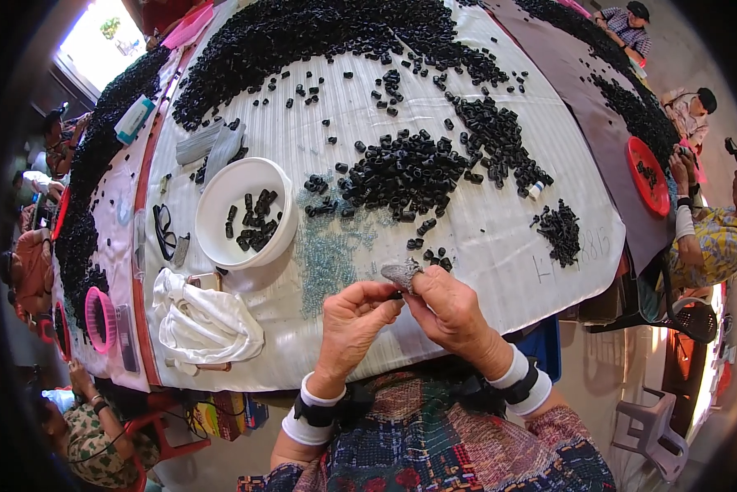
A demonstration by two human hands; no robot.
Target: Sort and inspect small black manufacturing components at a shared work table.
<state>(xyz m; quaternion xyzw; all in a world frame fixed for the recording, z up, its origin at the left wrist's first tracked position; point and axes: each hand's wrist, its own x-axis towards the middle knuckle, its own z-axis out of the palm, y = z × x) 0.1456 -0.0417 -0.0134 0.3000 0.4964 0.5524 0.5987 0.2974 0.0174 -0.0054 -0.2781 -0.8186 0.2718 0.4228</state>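
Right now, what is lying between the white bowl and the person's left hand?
The head view shows a loose patch of small, pale bluish pieces between the white bowl and the left hand.

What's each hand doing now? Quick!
Left hand: closed, pinching a small black piece.
Right hand: closed; can't tell whether the grey thing is held or worn.

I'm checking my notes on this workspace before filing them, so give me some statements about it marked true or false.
1. The left hand pinches a small dark piece close to the right hand. True.
2. The right hand is spread wide open. False: it is curled.
3. The white bowl holds black pieces. True.
4. The white bowl stands to the right of both hands. False: it stands to their left.
5. Each wrist wears a white band. True.
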